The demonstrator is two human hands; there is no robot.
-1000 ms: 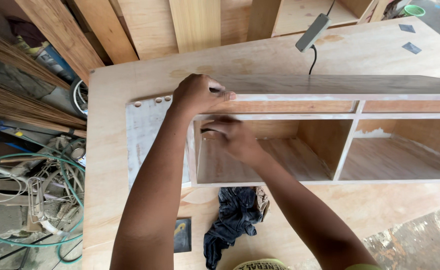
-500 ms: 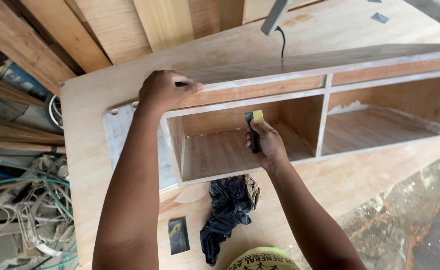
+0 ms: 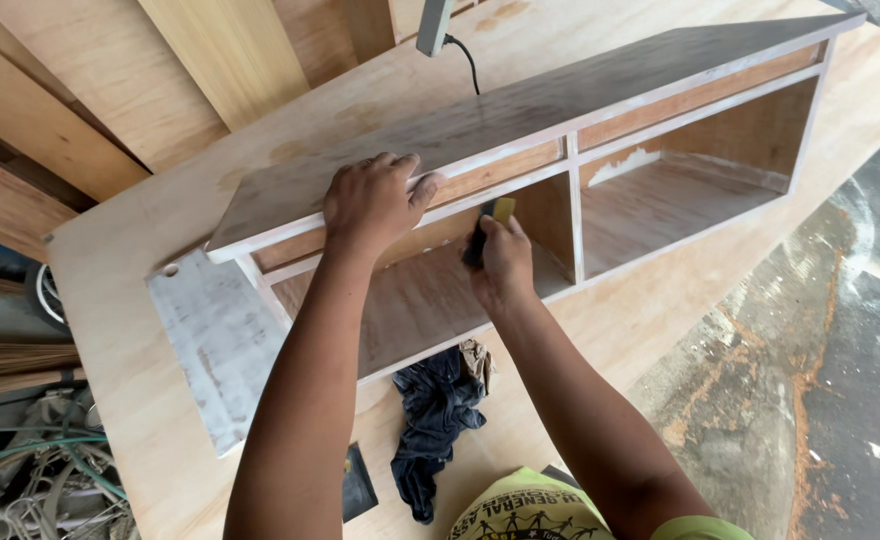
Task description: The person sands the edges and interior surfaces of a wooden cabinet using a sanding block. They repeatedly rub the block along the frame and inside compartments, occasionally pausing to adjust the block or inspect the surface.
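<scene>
A long wooden cabinet point(image 3: 660, 130) with open compartments lies on a plywood table point(image 3: 130, 260). My left hand point(image 3: 372, 200) rests palm-down on the cabinet's top front edge, fingers spread over the rail. My right hand point(image 3: 505, 262) reaches into the left compartment and grips a small dark sanding block with a yellow top point(image 3: 492, 222), pressed against the inner wall near the divider.
A dark crumpled rag point(image 3: 440, 415) lies on the table in front of the cabinet, with a small dark sheet point(image 3: 358, 485) beside it. Planks lean at the back left. Cables and broom bristles pile up left of the table. Concrete floor shows at right.
My right hand moved from the left compartment's upper left corner rightward to the divider. The view has shifted, so the cabinet now runs diagonally. My left hand stayed on the top edge.
</scene>
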